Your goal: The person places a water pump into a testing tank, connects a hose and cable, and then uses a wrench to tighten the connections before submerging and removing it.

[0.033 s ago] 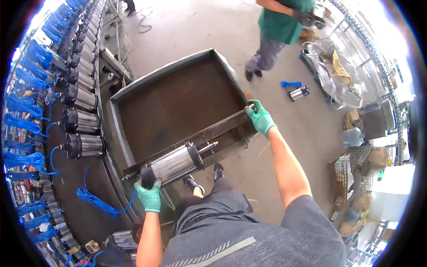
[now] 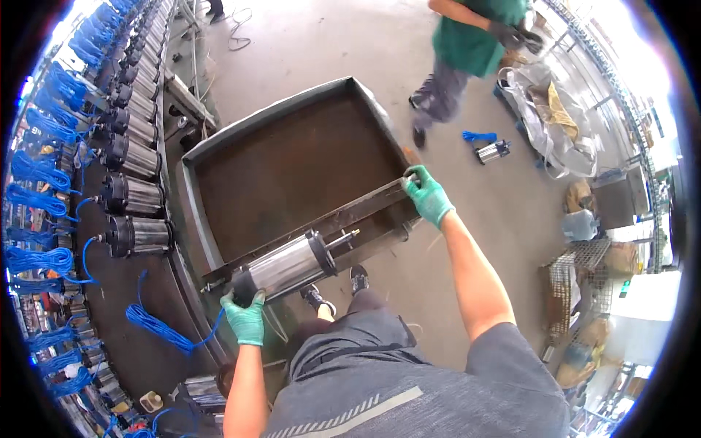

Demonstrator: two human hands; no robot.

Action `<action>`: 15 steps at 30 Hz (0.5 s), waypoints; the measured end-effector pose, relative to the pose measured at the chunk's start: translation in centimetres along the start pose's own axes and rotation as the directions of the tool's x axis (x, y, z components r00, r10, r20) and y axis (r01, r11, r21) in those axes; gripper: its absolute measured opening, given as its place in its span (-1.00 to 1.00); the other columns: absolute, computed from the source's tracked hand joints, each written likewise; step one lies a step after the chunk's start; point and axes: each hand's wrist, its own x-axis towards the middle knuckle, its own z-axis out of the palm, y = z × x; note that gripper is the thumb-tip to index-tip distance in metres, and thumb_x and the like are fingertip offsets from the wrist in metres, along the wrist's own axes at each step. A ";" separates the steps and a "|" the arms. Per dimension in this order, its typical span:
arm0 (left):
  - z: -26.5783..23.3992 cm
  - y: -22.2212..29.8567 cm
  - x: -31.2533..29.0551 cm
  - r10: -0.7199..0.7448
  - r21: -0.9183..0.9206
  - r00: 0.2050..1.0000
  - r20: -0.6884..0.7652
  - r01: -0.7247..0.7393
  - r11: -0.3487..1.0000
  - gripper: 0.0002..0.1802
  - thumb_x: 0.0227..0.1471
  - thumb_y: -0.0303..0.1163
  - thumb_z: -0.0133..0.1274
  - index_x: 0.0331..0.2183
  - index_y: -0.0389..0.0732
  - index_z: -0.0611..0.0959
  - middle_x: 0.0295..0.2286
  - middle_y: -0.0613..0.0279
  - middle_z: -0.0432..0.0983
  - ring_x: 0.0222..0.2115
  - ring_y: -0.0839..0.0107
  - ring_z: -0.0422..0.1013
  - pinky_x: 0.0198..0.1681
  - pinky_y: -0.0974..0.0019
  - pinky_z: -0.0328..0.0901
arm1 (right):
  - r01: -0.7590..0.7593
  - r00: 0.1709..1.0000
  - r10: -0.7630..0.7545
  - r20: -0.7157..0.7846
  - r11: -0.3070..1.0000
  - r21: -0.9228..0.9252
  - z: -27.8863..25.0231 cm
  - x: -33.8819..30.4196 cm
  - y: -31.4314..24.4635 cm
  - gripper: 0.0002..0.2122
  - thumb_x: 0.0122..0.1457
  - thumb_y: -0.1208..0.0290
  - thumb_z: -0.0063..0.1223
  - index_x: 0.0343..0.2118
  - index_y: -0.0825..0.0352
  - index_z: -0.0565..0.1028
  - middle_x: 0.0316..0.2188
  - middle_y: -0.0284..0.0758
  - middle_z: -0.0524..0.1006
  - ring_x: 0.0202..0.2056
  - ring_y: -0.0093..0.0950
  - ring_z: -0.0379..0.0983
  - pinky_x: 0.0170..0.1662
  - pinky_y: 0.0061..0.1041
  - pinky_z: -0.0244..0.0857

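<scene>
A silver cylindrical pump with black end caps lies across the near side of a large rectangular metal tank with a brown inside. My left hand, in a green glove, is wrapped round the pump's lower-left black end, where a blue cable leads off. From the pump's other end a thin shaft with a brass-coloured tip sticks out. My right hand, also gloved in green, is closed at the right end of the dark metal bar along the tank; a small metal piece shows at its fingertips, its kind unclear.
Several similar pumps with blue cable coils stand in a row on the left bench. Another pump lies on the floor at right, near a large pale sack. A co-worker in green walks beyond the tank.
The co-worker has moved a little to the right, legs in a different stride. Both my hands and the pump keep their places; the view has shifted very slightly.
</scene>
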 end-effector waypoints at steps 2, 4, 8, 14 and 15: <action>-0.1 0.0 0.0 0.007 -0.054 1.000 0.022 -0.006 0.999 -0.26 -0.20 -0.36 0.50 -0.06 -0.33 0.41 -0.18 0.09 0.48 -0.19 0.33 0.41 -0.01 0.27 0.34 | -0.195 0.972 0.184 0.147 0.979 0.063 1.2 -1.6 -1.9 -0.82 0.22 0.28 0.11 -0.26 0.27 0.47 -0.51 -0.36 0.46 -0.43 -0.49 0.36 -0.31 -0.40 0.34; -0.3 0.2 0.1 0.003 -0.050 0.999 0.047 0.000 0.999 -0.28 -0.20 -0.37 0.50 -0.08 -0.32 0.40 -0.20 0.10 0.49 -0.21 0.34 0.42 -0.04 0.27 0.35 | -0.271 0.929 0.226 0.292 0.955 0.122 2.8 -3.0 -3.5 -0.87 0.19 0.33 0.08 -0.32 0.26 0.48 -0.57 -0.40 0.40 -0.52 -0.53 0.30 -0.44 -0.44 0.28; -0.6 0.7 0.2 -0.018 -0.108 0.997 0.075 0.026 0.994 -0.31 -0.20 -0.38 0.50 -0.12 -0.31 0.40 -0.24 0.11 0.51 -0.25 0.36 0.44 -0.08 0.27 0.37 | -0.546 0.767 0.358 0.533 0.800 0.247 6.4 -3.9 -5.1 -0.92 0.21 0.31 -0.01 -0.37 0.14 0.48 -0.63 -0.50 0.34 -0.66 -0.61 0.21 -0.63 -0.53 0.09; -0.8 0.8 0.4 -0.032 -0.065 0.996 0.077 0.037 0.997 -0.31 -0.23 -0.39 0.51 -0.15 -0.30 0.39 -0.26 0.10 0.52 -0.26 0.36 0.45 -0.10 0.26 0.38 | -0.611 0.744 0.341 0.575 0.696 0.377 9.0 -3.7 -4.8 -0.84 0.28 0.35 -0.13 -0.35 0.14 0.53 -0.68 -0.54 0.33 -0.73 -0.69 0.13 -0.68 -0.62 -0.10; -0.8 0.8 0.4 -0.016 -0.042 0.997 0.079 0.019 0.999 -0.30 -0.24 -0.39 0.51 -0.15 -0.30 0.39 -0.27 0.09 0.52 -0.26 0.35 0.45 -0.11 0.26 0.38 | -0.617 0.740 0.344 0.578 0.690 0.379 9.3 -3.7 -4.8 -0.84 0.28 0.35 -0.13 -0.35 0.14 0.53 -0.68 -0.54 0.33 -0.73 -0.69 0.13 -0.68 -0.62 -0.10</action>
